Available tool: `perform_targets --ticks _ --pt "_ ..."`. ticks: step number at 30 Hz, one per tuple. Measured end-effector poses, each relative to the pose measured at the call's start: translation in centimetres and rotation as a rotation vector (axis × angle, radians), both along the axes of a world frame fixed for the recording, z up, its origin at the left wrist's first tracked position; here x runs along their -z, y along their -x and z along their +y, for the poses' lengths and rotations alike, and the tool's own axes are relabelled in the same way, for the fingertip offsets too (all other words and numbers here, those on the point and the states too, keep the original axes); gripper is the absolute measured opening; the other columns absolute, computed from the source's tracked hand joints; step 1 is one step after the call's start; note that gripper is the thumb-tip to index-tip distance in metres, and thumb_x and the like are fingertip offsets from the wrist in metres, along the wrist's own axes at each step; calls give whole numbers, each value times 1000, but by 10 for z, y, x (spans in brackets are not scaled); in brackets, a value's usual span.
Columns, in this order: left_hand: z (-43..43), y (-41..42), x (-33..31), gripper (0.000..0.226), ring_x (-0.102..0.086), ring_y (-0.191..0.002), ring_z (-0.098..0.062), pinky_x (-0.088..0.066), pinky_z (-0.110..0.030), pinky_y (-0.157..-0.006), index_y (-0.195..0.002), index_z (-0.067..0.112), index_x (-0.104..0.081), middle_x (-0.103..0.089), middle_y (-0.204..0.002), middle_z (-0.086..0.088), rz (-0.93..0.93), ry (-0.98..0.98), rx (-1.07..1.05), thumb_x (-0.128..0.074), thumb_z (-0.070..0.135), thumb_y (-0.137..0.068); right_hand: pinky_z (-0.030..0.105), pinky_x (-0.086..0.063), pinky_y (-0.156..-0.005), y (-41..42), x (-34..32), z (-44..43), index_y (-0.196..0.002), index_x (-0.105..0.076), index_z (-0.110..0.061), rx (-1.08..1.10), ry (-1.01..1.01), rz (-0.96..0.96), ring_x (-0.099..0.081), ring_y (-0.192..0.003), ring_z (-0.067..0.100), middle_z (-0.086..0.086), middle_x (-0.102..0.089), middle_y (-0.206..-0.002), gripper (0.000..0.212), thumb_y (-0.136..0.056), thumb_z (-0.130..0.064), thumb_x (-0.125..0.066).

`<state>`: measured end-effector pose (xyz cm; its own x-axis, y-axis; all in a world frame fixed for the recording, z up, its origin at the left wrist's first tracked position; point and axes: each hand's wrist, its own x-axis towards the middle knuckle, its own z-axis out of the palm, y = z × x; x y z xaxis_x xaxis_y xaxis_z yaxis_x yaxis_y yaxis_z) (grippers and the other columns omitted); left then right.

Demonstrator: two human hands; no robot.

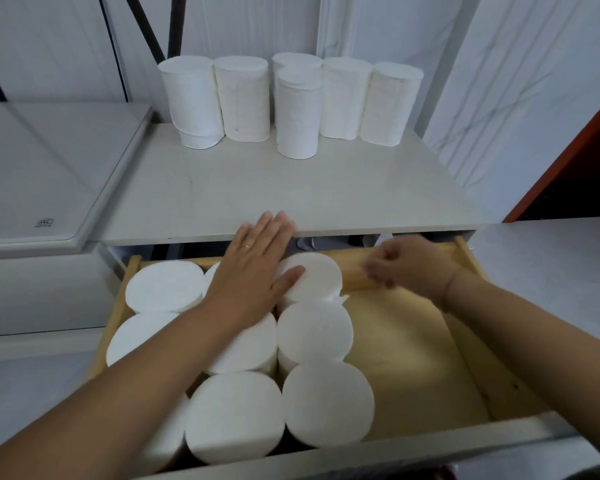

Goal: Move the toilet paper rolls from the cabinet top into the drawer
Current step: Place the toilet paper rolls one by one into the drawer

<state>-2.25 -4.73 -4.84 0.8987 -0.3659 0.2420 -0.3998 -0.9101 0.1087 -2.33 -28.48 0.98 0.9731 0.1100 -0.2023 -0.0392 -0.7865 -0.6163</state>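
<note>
Several white toilet paper rolls (297,112) stand upright along the back of the grey cabinet top (257,195). Below it the wooden drawer (413,358) is pulled out, and several rolls (314,334) stand packed in its left half. My left hand (253,268) lies flat with fingers spread on the rolls in the drawer's back row, thumb on the rear right roll (319,275). My right hand (406,265) hovers over the drawer's back right part, blurred, fingers loosely curled with nothing in them.
The drawer's right half shows bare wood. A lower grey surface (42,174) adjoins the cabinet on the left. A white draped sheet (520,81) hangs at the right, with a red-edged dark panel (575,168) beside it. The drawer's grey front (430,448) is nearest me.
</note>
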Motion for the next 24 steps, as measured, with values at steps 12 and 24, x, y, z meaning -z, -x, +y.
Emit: perform_targets --ticks 12,24 --pt "17 -37 7 62 -25 -142 -20 -13 -40 -116 -145 15 -31 -31 -152 -3 -70 -37 -113 -24 51 -95 34 -32 -113 -183 -13 83 -146 -21 -9 211 -430 -319 -37 -136 22 13 -35 -150 94 -77 -41 -75" --pt "17 -38 10 64 -32 -139 -23 -20 -39 -113 -143 13 -35 -37 -149 -5 -83 15 -104 -20 51 -94 41 -39 -100 -254 4 151 -140 -25 -14 597 -358 -529 -47 -123 31 7 -42 -137 99 -62 -52 -73"
